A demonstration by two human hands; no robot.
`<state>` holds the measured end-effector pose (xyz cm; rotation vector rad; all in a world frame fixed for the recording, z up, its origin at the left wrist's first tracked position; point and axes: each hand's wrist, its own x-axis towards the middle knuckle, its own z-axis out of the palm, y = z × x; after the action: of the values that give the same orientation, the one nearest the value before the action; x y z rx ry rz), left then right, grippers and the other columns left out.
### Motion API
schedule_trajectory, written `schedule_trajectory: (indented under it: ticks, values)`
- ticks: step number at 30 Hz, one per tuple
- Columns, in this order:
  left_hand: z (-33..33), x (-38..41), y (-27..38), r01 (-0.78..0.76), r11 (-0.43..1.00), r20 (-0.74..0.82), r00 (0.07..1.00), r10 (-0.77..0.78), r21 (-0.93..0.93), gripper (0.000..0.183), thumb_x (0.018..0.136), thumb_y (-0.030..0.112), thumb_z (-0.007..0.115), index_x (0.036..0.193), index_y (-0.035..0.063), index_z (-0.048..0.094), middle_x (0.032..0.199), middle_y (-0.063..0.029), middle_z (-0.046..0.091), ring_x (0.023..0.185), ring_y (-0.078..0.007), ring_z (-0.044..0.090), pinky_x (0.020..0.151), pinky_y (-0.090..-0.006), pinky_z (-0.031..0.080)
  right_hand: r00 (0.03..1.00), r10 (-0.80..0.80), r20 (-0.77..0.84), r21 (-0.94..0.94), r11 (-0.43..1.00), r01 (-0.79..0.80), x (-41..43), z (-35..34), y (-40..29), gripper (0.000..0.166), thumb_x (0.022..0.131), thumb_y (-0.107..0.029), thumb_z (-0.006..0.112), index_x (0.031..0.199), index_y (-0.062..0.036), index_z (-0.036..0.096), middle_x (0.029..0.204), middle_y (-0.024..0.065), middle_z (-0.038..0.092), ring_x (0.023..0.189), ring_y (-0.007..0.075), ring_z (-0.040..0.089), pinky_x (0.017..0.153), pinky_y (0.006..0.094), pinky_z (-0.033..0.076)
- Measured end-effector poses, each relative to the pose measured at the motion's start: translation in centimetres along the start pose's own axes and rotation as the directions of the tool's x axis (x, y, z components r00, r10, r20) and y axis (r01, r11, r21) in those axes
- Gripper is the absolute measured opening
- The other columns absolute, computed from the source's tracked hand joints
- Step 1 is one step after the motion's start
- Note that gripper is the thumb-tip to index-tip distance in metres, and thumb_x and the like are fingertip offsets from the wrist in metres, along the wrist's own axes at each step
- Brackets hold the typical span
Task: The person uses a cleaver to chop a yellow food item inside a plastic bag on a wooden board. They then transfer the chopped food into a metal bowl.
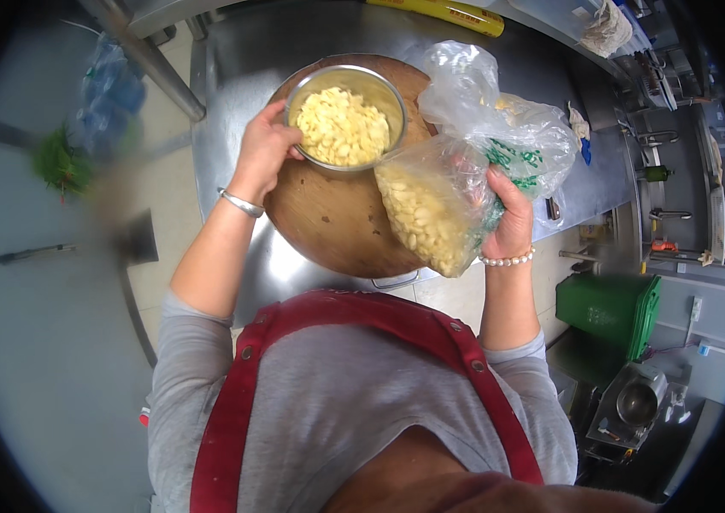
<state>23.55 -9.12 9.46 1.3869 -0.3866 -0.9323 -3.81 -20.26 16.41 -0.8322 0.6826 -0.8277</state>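
My left hand (269, 144) grips the left rim of a round metal bowl (399, 122). Pale yellow sliced pieces, perhaps garlic, fill part of it (343, 127). The bowl is over a round wooden chopping board (330, 218); whether it rests there is unclear. In my right hand (510, 215) is a clear plastic bag (426, 205) of similar pale pieces, its lower part hanging over the board's right side and its edge close to the bowl. More crumpled clear plastic with green print (523, 154) bunches above and behind my right hand.
The board sits on a stainless steel table (240, 77). At the table's back lies a yellow roll or tube (446, 14). A dark-handled tool (553, 208) lies right of the bags. A metal post (157, 77) stands at the left, a green bin (606, 314) at the right.
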Motion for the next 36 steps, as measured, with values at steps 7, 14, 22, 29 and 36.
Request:
schedule_trajectory:
  ticks: [7, 14, 22, 29, 36]
  values:
    - [1.7, -4.9, 2.0, -0.288, 0.696, 0.017, 0.93, 0.368, 0.658, 0.071, 0.075, 0.018, 0.069, 0.133, -0.0025, 0.035, 0.096, -0.0113, 0.058, 0.089, -0.0213, 0.056, 0.08, -0.032, 0.046, 0.987, 0.15, 0.057, -0.154, 0.978, -0.14, -0.7, 0.9, -3.7, 0.036, 0.082, -0.005, 0.057, 0.115, 0.0043, 0.05, 0.105, 0.0143, 0.061, 0.092, 0.0229, 0.062, 0.078, 0.0319, 0.051]
    - [7.7, -8.1, 0.4, -0.485, 0.857, 0.588, 0.749, 0.305, 0.173, 0.1, 0.067, 0.047, 0.075, 0.14, 0.0016, 0.024, 0.141, -0.0205, 0.032, 0.131, -0.0285, 0.032, 0.107, -0.0355, 0.027, 0.931, 0.321, 0.176, -0.186, 0.939, -0.289, -1.5, 2.8, -6.2, 0.028, 0.082, -0.004, 0.058, 0.108, 0.0055, 0.053, 0.103, 0.0148, 0.062, 0.088, 0.0228, 0.063, 0.077, 0.0326, 0.053]
    - [9.2, -9.4, -3.8, -0.015, 0.922, 0.706, 0.639, 0.306, -0.386, 0.095, 0.075, 0.042, 0.072, 0.143, 0.004, 0.018, 0.14, -0.0095, 0.034, 0.128, -0.0197, 0.033, 0.106, -0.0326, 0.026, 0.773, 0.595, 0.221, -0.223, 0.802, -0.554, 1.5, 4.2, -5.3, 0.024, 0.086, -0.007, 0.054, 0.104, 0.0084, 0.053, 0.092, 0.0183, 0.063, 0.08, 0.0245, 0.065, 0.074, 0.0365, 0.056]
    - [9.6, -11.5, -6.6, 0.346, 0.762, 0.694, 0.696, 0.183, -0.547, 0.071, 0.089, 0.031, 0.057, 0.143, 0.007, 0.018, 0.139, -0.0092, 0.036, 0.127, -0.0194, 0.036, 0.105, -0.0332, 0.031, 0.793, 0.609, 0.013, -0.573, 0.655, -0.493, 6.8, 6.4, -2.5, 0.02, 0.085, -0.007, 0.055, 0.098, 0.0078, 0.055, 0.085, 0.0168, 0.063, 0.065, 0.0197, 0.063, 0.058, 0.0287, 0.056]
    - [11.6, -11.7, -6.0, 0.57, 0.529, 0.709, 0.699, 0.092, -0.629, 0.055, 0.092, 0.04, 0.05, 0.135, 0.0088, 0.033, 0.132, -0.0093, 0.045, 0.12, -0.0224, 0.046, 0.1, -0.0361, 0.04, 0.789, 0.614, -0.032, -0.826, 0.428, -0.366, 9.3, 8.8, -3.0, 0.03, 0.081, -0.017, 0.064, 0.102, 0.0048, 0.059, 0.095, 0.0145, 0.062, 0.073, 0.0192, 0.062, 0.064, 0.0318, 0.055]
